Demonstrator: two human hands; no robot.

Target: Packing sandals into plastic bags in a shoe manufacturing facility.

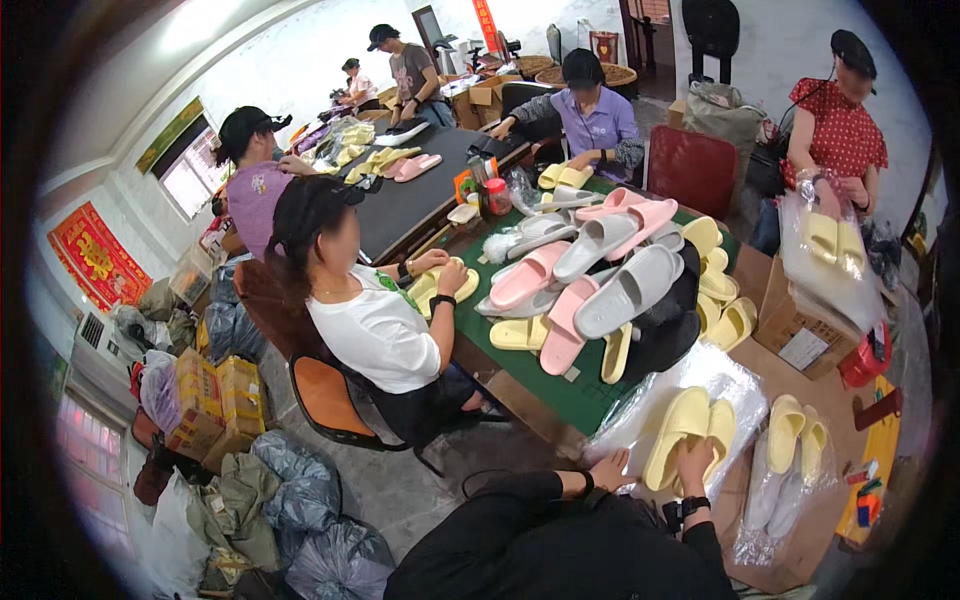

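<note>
A pair of pale yellow slippers [681,420] lies on a stack of clear plastic bags [640,399] at the table's near edge, toes pointing away. My right hand [692,466] grips the pair at the heel end; its fingertips are hidden in the slippers. To its left, my left hand [611,469] has its fingers closed at the near edge of the top plastic bag. On my right lies another yellow pair [786,437], partly inside a clear bag [770,505].
A heap of grey, pink and yellow slippers [600,270] covers the green table mat [540,375]. A cardboard box [805,318] stands at the right. One co-worker [375,325] sits close on the left; others work farther off. Filled bags [300,480] crowd the left floor.
</note>
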